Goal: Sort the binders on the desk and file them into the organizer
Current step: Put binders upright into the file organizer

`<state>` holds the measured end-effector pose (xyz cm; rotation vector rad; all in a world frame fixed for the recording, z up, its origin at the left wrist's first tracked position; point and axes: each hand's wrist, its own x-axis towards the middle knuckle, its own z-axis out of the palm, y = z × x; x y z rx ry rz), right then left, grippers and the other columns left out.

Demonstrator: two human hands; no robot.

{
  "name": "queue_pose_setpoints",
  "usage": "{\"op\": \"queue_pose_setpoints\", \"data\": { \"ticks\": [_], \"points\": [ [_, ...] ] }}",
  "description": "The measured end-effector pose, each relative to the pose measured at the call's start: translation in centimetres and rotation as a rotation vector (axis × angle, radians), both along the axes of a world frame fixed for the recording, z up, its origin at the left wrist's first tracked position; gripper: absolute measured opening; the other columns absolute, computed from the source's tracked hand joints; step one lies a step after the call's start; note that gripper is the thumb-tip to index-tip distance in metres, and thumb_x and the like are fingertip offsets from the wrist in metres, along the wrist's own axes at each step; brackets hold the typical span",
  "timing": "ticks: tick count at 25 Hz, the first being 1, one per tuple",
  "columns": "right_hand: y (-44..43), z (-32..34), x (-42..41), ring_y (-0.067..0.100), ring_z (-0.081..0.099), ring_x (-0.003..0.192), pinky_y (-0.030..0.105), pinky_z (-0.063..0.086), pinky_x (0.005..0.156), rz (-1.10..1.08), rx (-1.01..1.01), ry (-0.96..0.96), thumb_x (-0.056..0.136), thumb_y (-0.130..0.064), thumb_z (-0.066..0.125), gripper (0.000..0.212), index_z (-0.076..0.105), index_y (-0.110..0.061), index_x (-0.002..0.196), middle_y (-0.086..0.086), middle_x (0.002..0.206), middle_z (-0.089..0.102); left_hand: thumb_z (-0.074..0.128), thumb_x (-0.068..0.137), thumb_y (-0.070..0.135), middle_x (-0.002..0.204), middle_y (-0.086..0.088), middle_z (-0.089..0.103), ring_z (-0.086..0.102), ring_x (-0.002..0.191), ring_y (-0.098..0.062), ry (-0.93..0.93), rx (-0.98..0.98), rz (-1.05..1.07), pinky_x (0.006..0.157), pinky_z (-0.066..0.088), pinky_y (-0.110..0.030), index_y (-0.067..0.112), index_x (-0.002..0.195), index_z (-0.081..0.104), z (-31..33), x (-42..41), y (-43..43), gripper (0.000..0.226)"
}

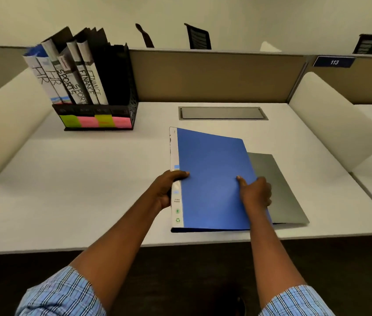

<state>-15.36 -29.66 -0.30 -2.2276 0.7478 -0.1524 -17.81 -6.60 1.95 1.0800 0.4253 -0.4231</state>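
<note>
A blue binder (212, 169) with a white spine lies on the white desk (89, 179), partly on top of a grey binder (280, 188). My left hand (169, 190) grips the blue binder's spine edge, thumb on the cover. My right hand (255, 192) holds its right edge, fingers curled under and thumb on top. At the back left stands a black organizer (102, 110) holding several binders with spines marked HR, SPORTS and FINANCE; its rightmost slot looks empty.
Coloured sticky labels (96, 121) run along the organizer's front. A grey cable hatch (222, 113) sits in the desk behind the binders. Curved white dividers (333, 124) flank the desk; a tan partition (214, 76) closes the back.
</note>
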Motion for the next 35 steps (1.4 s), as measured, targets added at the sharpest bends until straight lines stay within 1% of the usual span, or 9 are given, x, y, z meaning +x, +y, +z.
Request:
{"op": "queue_pose_setpoints", "data": {
  "ticks": [9,12,19,23,26,28,31,33,35],
  "points": [
    [10.0,1.4,-4.3,0.040,0.049,0.117,0.052,0.039,0.096,-0.004,-0.086,-0.086,0.086,-0.045,0.065,0.061,0.049,-0.003,0.127,0.020,0.128,0.050,0.060,0.082,0.005,0.095,-0.014,0.068,0.069,0.078,-0.030,-0.119,-0.027,-0.081,0.067,0.058,-0.040,0.012,0.107,0.059,0.8,-3.3,10.2,0.026],
    [11.3,1.9,-2.9,0.040,0.049,0.119,0.053,0.040,0.096,0.029,-0.084,-0.095,0.088,-0.044,0.062,0.062,0.045,-0.003,0.131,0.020,0.130,0.048,0.060,0.082,0.004,0.103,-0.017,0.068,0.067,0.083,-0.034,-0.189,0.009,-0.069,0.067,0.058,-0.041,0.011,0.115,0.057,1.4,-2.3,11.3,0.034],
    [17.2,2.3,6.2,0.038,0.046,0.126,0.052,0.039,0.103,0.175,0.066,-0.201,0.090,-0.040,0.062,0.065,0.039,-0.003,0.139,0.019,0.138,0.047,0.069,0.079,0.008,0.110,-0.015,0.067,0.068,0.081,-0.033,-0.276,0.271,0.162,0.062,0.058,-0.038,0.013,0.123,0.047,3.8,3.6,15.9,0.050],
    [21.1,3.2,11.3,0.036,0.044,0.127,0.050,0.039,0.100,0.280,0.010,-0.226,0.089,-0.041,0.063,0.068,0.037,-0.004,0.140,0.019,0.140,0.043,0.072,0.077,0.009,0.115,-0.005,0.065,0.069,0.088,-0.031,-0.391,0.343,0.344,0.064,0.059,-0.039,0.024,0.123,0.047,5.0,8.0,18.0,0.054],
    [25.1,4.5,12.8,0.028,0.044,0.127,0.043,0.043,0.103,0.456,0.120,-0.444,0.087,-0.037,0.066,0.067,0.039,-0.006,0.140,0.014,0.137,0.045,0.076,0.075,0.017,0.114,0.007,0.062,0.065,0.095,-0.020,-0.468,0.427,0.512,0.073,0.058,-0.037,0.039,0.116,0.047,6.1,11.0,18.7,0.054],
    [27.8,4.9,12.0,0.018,0.042,0.128,0.031,0.042,0.104,0.664,0.220,-0.567,0.086,-0.039,0.067,0.070,0.037,-0.009,0.141,0.009,0.137,0.044,0.078,0.074,0.021,0.107,0.019,0.060,0.064,0.094,-0.005,-0.557,0.463,0.579,0.070,0.055,-0.022,0.049,0.107,0.048,7.0,12.3,18.9,0.053],
    [31.3,4.7,11.5,0.008,0.027,0.138,0.012,0.025,0.109,0.983,0.140,-0.603,0.083,-0.047,0.065,0.082,0.025,-0.016,0.148,0.000,0.150,0.030,0.080,0.072,0.021,0.106,0.028,0.058,0.059,0.092,0.013,-0.677,0.499,0.649,0.068,0.051,-0.009,0.050,0.104,0.049,8.4,14.4,20.0,0.053],
    [33.7,4.8,12.8,0.011,0.018,0.144,0.018,0.024,0.114,1.009,0.064,-0.590,0.082,-0.042,0.068,0.091,0.015,-0.017,0.152,0.001,0.157,0.018,0.079,0.072,0.018,0.107,0.030,0.056,0.058,0.093,0.016,-0.744,0.509,0.662,0.069,0.049,-0.006,0.046,0.106,0.049,9.2,15.6,20.7,0.053],
    [36.4,5.8,14.0,0.016,0.022,0.145,0.029,0.031,0.115,0.866,0.066,-0.642,0.084,-0.036,0.070,0.090,0.016,-0.013,0.152,0.006,0.157,0.020,0.075,0.076,0.012,0.112,0.030,0.052,0.054,0.099,0.020,-0.830,0.544,0.618,0.075,0.048,-0.004,0.039,0.114,0.045,9.6,16.5,21.2,0.056]
  ]
}}
